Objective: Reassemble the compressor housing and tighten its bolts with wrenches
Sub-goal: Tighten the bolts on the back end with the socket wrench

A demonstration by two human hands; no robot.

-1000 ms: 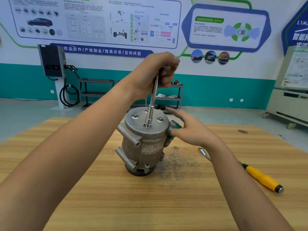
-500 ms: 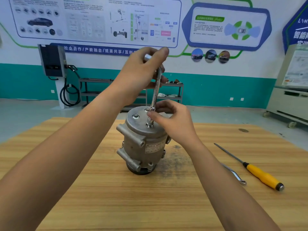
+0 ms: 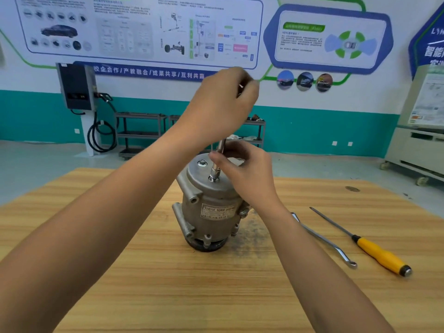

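While left hand (image 3: 217,104) grips wrench (image 3: 214,169) top, right hand (image 3: 248,175) pinches shaft above compressor (image 3: 211,207)

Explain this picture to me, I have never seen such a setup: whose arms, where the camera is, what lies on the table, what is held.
No machine here: a person works with bare hands. The one camera sits on their head, looking forward and down, so both arms reach in from below. A grey compressor stands upright on a wooden table. The left hand grips the top of a long socket wrench, whose lower end stands on the compressor's top face. The right hand pinches the shaft low down, probably to steady it. To the right on the table lie a ring spanner and a yellow-handled screwdriver, both untouched.
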